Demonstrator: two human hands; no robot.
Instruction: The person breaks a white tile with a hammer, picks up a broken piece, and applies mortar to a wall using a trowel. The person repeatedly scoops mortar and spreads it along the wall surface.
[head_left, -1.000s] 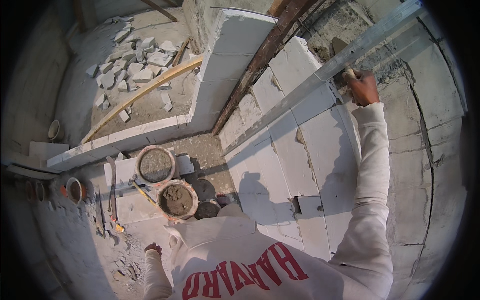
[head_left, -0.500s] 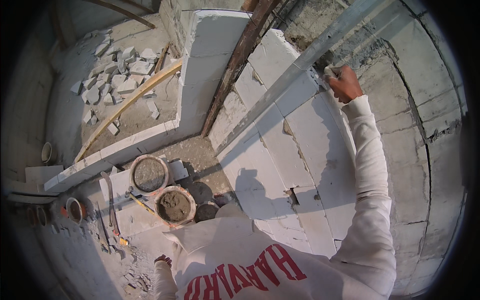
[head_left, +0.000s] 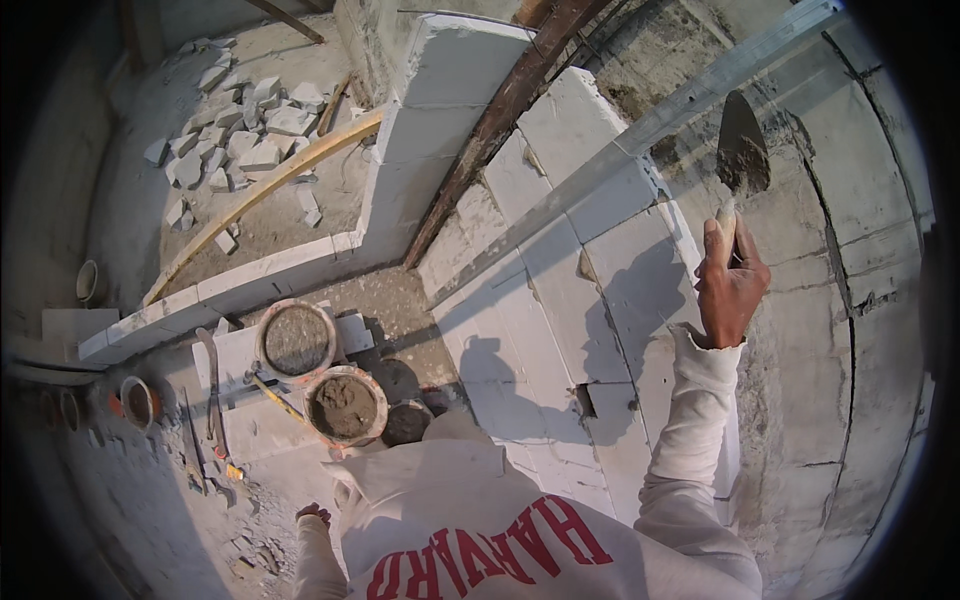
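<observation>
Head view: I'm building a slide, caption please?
Right hand holding a smeared trowel beside a white block wall.

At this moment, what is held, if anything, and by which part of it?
The right grip holds a trowel by its pale handle. The left grip shows too small to tell whether it holds anything.

bright sunlight, crisp shadows (head_left: 488, 366), dark bowed edges

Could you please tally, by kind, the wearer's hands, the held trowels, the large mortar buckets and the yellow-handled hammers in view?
Hands: 2
Held trowel: 1
Large mortar buckets: 2
Yellow-handled hammer: 1
Total: 6
</observation>
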